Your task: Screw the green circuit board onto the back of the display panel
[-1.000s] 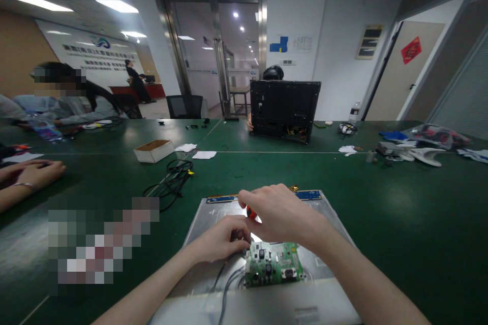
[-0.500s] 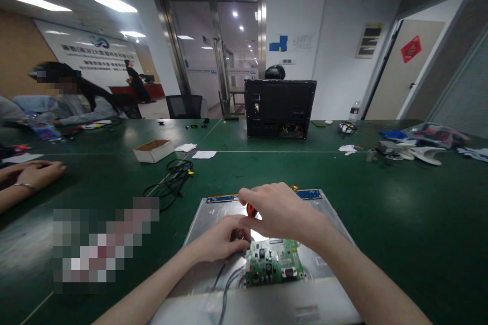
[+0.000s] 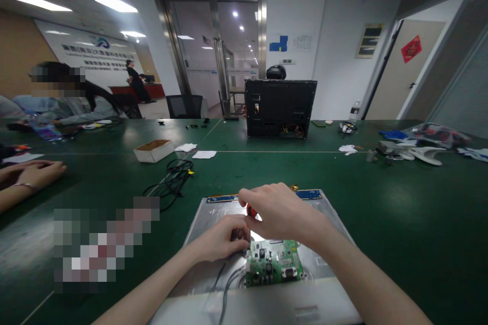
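Observation:
My right hand (image 3: 280,210) is closed round the red and black handle of a screwdriver (image 3: 250,210), held upright above the upper left corner of a green circuit board (image 3: 272,262). Close below it, my left hand (image 3: 226,236) has its fingertips pinched together at that same corner. What lies between them is hidden, and so is the screwdriver's tip. The board rests on the metal back of a flat display panel (image 3: 194,223), which lies on the table. Dark cables (image 3: 225,289) run from the board's left side toward me.
Black cables (image 3: 171,183) lie left of the panel, near an open cardboard box (image 3: 153,151). A black monitor housing (image 3: 280,109) stands across the green table (image 3: 400,223), with a person behind it. A co-worker's hands (image 3: 38,175) rest at the left. Assorted parts (image 3: 404,150) lie far right.
My two hands and the screwdriver look almost unmoved. Behind the monitor housing, the person's dark head has shifted very slightly.

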Tool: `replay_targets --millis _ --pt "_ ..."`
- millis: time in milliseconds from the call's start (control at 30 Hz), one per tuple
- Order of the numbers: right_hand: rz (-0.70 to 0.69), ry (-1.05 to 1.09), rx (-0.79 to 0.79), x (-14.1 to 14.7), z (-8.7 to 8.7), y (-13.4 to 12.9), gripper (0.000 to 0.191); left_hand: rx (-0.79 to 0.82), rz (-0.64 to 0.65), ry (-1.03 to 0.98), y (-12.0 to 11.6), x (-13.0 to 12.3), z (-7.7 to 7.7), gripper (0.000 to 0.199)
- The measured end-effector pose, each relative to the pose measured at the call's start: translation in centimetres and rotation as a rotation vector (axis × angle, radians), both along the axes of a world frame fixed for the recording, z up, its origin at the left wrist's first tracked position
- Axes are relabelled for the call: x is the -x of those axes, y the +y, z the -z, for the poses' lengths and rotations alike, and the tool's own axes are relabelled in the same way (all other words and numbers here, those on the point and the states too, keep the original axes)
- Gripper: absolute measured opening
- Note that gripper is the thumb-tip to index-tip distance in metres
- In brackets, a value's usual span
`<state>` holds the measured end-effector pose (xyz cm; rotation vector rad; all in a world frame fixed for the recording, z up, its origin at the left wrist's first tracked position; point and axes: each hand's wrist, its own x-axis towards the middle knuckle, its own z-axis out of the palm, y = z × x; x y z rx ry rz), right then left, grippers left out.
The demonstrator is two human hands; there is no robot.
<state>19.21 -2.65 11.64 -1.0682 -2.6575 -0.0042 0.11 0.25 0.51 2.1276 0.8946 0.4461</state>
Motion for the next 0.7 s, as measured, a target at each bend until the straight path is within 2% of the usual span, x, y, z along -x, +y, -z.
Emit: replay_targets --millis 300,600,700 --pt "-0.03 -0.016 0.001 -0.1 0.0 0.0 0.018 -0.013 0.038 -0.029 0.1 -0.1 -0.3 0.003" --pt "0.034 -0.044 -0.012 0.0 -0.1 0.0 0.022 0.016 0.034 -0.028 0.2 0.2 0.6 0.005" --pt "0.041 -0.049 -0.014 0.0 -0.1 0.0 0.017 0.022 0.038 -0.018 0.3 0.3 0.7 0.004"
